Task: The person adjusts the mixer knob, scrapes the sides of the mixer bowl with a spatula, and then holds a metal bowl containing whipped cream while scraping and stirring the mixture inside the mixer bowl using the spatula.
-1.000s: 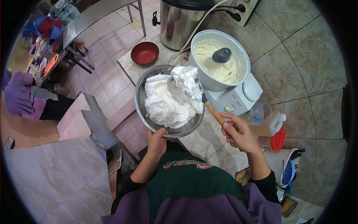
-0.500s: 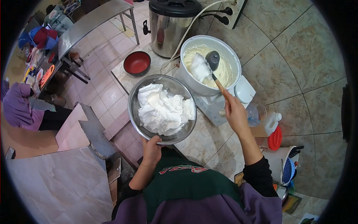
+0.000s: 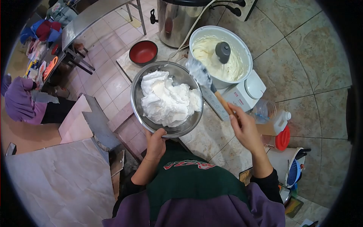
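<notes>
My left hand (image 3: 155, 145) grips the near rim of a steel bowl (image 3: 135, 109), thumb over the edge. A large mound of fluffy white cream (image 3: 168, 100) lies in the bowl. My right hand (image 3: 244, 126) is closed around the wooden handle of a spatula (image 3: 222, 101). The spatula's blade, smeared with white, is between the steel bowl's right rim and a white mixer bowl (image 3: 247, 62). Inside the mixer bowl, pale cream (image 3: 206, 47) surrounds a grey central post (image 3: 223, 52).
A red bowl (image 3: 143, 52) sits on the counter beside a steel urn (image 3: 177, 26). To the right are a clear jar (image 3: 263, 111), a plastic jug (image 3: 280, 123) and a red lid (image 3: 283, 138). Another person (image 3: 24, 100) is at far left near a metal table (image 3: 87, 19).
The spatula has come out of the mixer bowl toward me and left, near the steel bowl. The white clump on its blade is gone, leaving a smear. My left hand keeps its hold.
</notes>
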The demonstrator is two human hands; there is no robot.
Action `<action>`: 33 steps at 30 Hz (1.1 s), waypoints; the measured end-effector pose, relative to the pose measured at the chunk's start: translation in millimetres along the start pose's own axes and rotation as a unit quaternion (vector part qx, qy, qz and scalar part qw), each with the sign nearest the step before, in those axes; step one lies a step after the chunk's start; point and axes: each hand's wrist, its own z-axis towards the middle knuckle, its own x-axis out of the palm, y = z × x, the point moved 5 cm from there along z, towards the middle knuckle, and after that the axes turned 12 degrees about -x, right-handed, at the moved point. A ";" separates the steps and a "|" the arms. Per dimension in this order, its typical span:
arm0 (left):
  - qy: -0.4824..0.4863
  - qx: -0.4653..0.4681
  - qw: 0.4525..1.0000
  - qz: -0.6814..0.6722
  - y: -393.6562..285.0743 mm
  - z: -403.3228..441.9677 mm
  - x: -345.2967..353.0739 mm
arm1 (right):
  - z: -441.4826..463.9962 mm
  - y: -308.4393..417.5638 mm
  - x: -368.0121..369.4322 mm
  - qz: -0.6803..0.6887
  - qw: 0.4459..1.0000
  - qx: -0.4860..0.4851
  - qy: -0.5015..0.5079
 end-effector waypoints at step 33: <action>0.033 0.019 0.999 -0.038 17.1 -2.8 4.7 | -57.1 -6.2 93.5 0.513 0.783 0.331 0.115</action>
